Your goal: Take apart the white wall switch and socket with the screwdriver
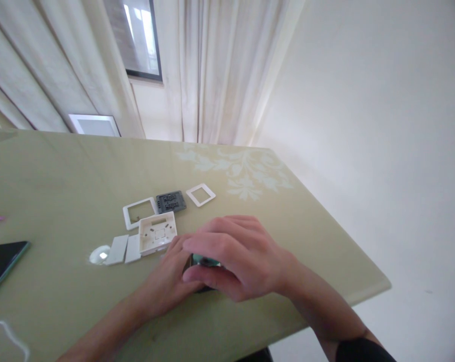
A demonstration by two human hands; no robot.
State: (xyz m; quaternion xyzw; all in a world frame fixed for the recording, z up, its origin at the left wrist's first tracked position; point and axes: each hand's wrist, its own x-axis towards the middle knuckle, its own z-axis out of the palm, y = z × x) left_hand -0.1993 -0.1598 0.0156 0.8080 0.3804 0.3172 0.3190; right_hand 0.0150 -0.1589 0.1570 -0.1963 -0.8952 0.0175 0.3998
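Observation:
My left hand [169, 284] is closed at the edge of a dark flat piece [204, 290] on the table, which is mostly hidden under both hands. Curled over it from the right, my right hand [242, 256] grips a small green object [205, 260] between thumb and fingers. Its kind cannot be made out. Just beyond my left hand lies a white square switch box [158, 246] with its open side up. Behind the box are a grey switch module [171, 201], a larger white frame [127, 218] and a smaller white square frame [194, 198].
Two white rectangular plates [117, 250] lie left of the box, beside a shiny clear item [100, 255]. A dark tablet-like device [3, 261] and a white cable [12, 334] are at the left. The table's edge [333, 231] slopes down along the right, near a white wall.

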